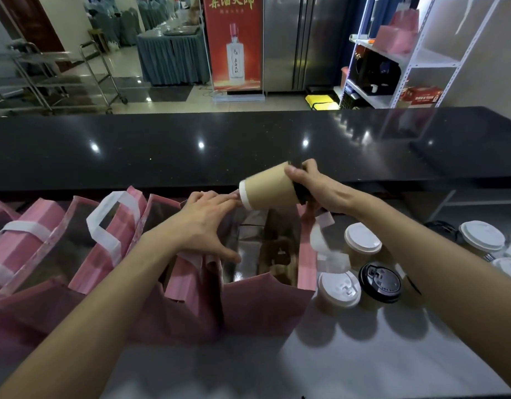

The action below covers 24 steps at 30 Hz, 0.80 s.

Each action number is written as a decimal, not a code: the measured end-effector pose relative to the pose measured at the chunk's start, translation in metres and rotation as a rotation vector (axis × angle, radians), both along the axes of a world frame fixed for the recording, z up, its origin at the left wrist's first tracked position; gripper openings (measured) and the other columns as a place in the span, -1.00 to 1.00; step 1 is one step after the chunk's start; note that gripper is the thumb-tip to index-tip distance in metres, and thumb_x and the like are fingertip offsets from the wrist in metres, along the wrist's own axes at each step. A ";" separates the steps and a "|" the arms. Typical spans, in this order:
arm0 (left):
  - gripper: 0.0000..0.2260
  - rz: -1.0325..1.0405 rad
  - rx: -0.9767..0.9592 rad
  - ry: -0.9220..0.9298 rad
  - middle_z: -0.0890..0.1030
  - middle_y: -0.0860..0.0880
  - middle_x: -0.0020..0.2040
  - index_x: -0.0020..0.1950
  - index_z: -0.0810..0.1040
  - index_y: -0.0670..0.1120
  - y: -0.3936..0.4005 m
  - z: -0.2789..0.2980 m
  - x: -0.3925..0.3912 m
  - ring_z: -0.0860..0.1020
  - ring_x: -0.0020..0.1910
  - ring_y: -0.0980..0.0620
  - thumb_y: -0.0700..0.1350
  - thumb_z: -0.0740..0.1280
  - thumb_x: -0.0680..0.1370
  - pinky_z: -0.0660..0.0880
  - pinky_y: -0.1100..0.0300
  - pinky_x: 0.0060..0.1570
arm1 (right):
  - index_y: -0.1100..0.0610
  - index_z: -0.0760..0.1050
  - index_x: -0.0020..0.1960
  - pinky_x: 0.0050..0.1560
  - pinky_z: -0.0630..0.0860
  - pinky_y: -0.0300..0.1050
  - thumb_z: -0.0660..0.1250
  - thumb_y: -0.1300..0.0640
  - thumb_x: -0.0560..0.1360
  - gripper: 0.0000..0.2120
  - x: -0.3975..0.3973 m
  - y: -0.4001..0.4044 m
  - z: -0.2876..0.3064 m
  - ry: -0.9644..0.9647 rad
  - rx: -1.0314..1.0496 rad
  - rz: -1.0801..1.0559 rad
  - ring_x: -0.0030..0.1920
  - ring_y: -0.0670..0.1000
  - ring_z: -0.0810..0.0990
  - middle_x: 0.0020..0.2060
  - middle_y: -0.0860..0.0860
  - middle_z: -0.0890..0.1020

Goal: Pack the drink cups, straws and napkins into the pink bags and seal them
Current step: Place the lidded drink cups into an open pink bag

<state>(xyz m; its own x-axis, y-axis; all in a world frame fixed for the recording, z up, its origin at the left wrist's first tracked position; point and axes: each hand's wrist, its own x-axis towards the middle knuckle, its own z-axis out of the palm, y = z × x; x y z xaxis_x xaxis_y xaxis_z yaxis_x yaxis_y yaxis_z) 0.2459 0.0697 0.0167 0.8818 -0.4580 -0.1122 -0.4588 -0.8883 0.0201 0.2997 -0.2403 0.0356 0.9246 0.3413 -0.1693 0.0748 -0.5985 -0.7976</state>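
Several bags: pink bags (35, 249) with white handles stand in a row at the left of the pale counter (349, 355).
Left hand: left hand (203, 226), fingers spread, rests on the rim of the open bag (265, 306), fingertips touching the cup's base.
Cup: brown paper cup (270, 185) tilted on its side above that bag.
Right hand: right hand (314, 185) grips its dark-lidded end.
Right: lidded cups (363, 240) stand just beside the bag.
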 end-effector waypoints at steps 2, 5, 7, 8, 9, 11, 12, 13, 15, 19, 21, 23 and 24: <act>0.27 0.005 0.012 -0.009 0.14 0.16 0.74 0.75 0.06 0.16 0.001 -0.004 0.002 0.20 0.55 -0.01 0.72 0.32 0.17 0.07 -0.09 0.58 | -0.02 0.17 0.37 -0.13 0.65 -0.05 0.28 -0.69 0.34 -0.06 0.000 -0.001 0.001 -0.054 -0.194 0.089 -0.05 0.03 0.74 0.10 0.06 0.62; 0.33 -0.002 0.042 -0.034 -0.01 0.17 0.78 0.77 0.00 0.15 0.002 -0.010 0.000 0.02 0.67 -0.10 0.77 0.25 0.14 -0.18 -0.23 0.64 | -0.06 0.15 0.30 -0.13 0.70 0.02 0.49 -0.56 0.27 -0.08 -0.002 0.005 0.002 -0.085 -0.501 0.235 -0.10 0.03 0.73 0.01 -0.01 0.65; 0.34 -0.021 0.061 -0.052 -0.07 0.13 0.79 0.78 -0.03 0.13 0.001 -0.012 0.000 -0.13 0.74 -0.14 0.80 0.19 0.15 -0.36 -0.30 0.62 | -0.08 0.14 0.32 -0.13 0.65 -0.05 0.57 -0.50 0.23 -0.04 -0.004 0.015 -0.001 -0.145 -0.650 0.320 -0.07 -0.02 0.67 0.02 -0.07 0.62; 0.35 -0.021 0.063 -0.040 -0.10 0.10 0.79 0.78 -0.06 0.13 0.000 -0.013 -0.001 -0.18 0.75 -0.14 0.80 0.18 0.15 -0.36 -0.30 0.62 | -0.09 0.15 0.35 -0.12 0.61 -0.09 0.60 -0.47 0.22 -0.03 -0.005 0.022 -0.003 -0.189 -0.691 0.352 -0.04 -0.02 0.64 0.05 -0.08 0.60; 0.37 -0.018 0.056 -0.009 -0.13 0.07 0.79 0.78 -0.10 0.13 -0.001 -0.014 -0.002 -0.20 0.76 -0.12 0.80 0.18 0.14 -0.33 -0.29 0.65 | -0.07 0.17 0.39 -0.11 0.57 -0.10 0.62 -0.42 0.23 -0.02 -0.004 0.031 -0.005 -0.234 -0.725 0.387 0.01 0.00 0.62 0.10 -0.09 0.57; 0.39 -0.017 0.042 0.052 -0.17 0.03 0.79 0.79 -0.15 0.11 -0.003 -0.017 -0.004 -0.21 0.76 -0.06 0.80 0.20 0.14 -0.25 -0.24 0.69 | -0.08 0.16 0.55 -0.04 0.54 -0.07 0.64 -0.34 0.28 0.04 -0.002 0.047 -0.009 -0.285 -0.816 0.471 0.11 0.03 0.53 0.19 -0.10 0.43; 0.40 -0.024 0.042 0.061 -0.17 0.01 0.80 0.79 -0.15 0.09 -0.004 -0.018 -0.005 -0.20 0.76 -0.03 0.80 0.19 0.14 -0.25 -0.20 0.70 | -0.11 0.12 0.62 0.00 0.55 -0.04 0.64 -0.31 0.31 0.08 -0.001 0.054 -0.013 -0.281 -0.875 0.505 0.14 0.03 0.49 0.21 -0.09 0.38; 0.42 -0.031 0.045 0.058 -0.17 0.00 0.79 0.79 -0.15 0.06 -0.004 -0.019 -0.007 -0.19 0.76 -0.02 0.81 0.19 0.14 -0.25 -0.17 0.71 | -0.12 0.09 0.65 0.04 0.58 -0.01 0.64 -0.29 0.33 0.09 0.000 0.061 -0.017 -0.271 -0.938 0.529 0.17 0.05 0.49 0.24 -0.07 0.39; 0.44 -0.036 0.047 0.044 -0.18 -0.02 0.79 0.79 -0.15 0.02 -0.003 -0.020 -0.010 -0.17 0.77 -0.03 0.82 0.18 0.14 -0.26 -0.15 0.71 | -0.03 0.11 0.67 0.12 0.65 0.05 0.64 -0.25 0.36 0.08 0.002 0.070 -0.028 -0.251 -1.047 0.547 0.21 0.10 0.57 0.30 0.02 0.51; 0.50 -0.051 0.065 0.001 -0.17 -0.08 0.79 0.79 -0.16 -0.03 -0.005 -0.023 -0.015 -0.14 0.77 -0.05 0.85 0.13 0.10 -0.25 -0.20 0.71 | 0.12 0.16 0.63 0.10 0.66 0.07 0.65 -0.25 0.36 0.07 0.006 0.074 -0.045 -0.272 -1.106 0.503 0.20 0.16 0.62 0.29 0.11 0.55; 0.51 -0.053 0.067 -0.006 -0.17 -0.10 0.79 0.79 -0.18 -0.03 -0.006 -0.024 -0.016 -0.13 0.77 -0.06 0.85 0.11 0.08 -0.25 -0.21 0.71 | 0.09 0.24 0.58 0.10 0.67 0.11 0.64 -0.28 0.35 0.00 0.008 0.072 -0.051 -0.313 -1.113 0.501 0.21 0.17 0.62 0.30 0.11 0.52; 0.51 -0.054 0.061 -0.002 -0.17 -0.10 0.79 0.78 -0.19 -0.03 -0.006 -0.025 -0.017 -0.13 0.77 -0.05 0.86 0.10 0.08 -0.25 -0.22 0.71 | 0.08 0.25 0.58 0.03 0.66 0.08 0.63 -0.30 0.35 0.00 0.009 0.068 -0.055 -0.325 -1.115 0.492 0.21 0.16 0.62 0.31 0.10 0.50; 0.51 -0.055 0.061 0.000 -0.18 -0.10 0.79 0.78 -0.19 -0.02 -0.006 -0.024 -0.016 -0.14 0.77 -0.05 0.86 0.10 0.07 -0.24 -0.22 0.71 | 0.08 0.25 0.58 0.02 0.66 0.07 0.64 -0.31 0.34 0.02 0.010 0.067 -0.057 -0.325 -1.111 0.493 0.20 0.15 0.62 0.31 0.10 0.52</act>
<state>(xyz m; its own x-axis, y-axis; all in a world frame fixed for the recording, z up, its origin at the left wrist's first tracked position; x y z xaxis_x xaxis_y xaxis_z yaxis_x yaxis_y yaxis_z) 0.2296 0.0637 -0.0076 0.8556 -0.4980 -0.1413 -0.5068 -0.8614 -0.0330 0.3094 -0.1735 -0.0210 0.7925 0.4812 -0.3747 0.5792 -0.7861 0.2156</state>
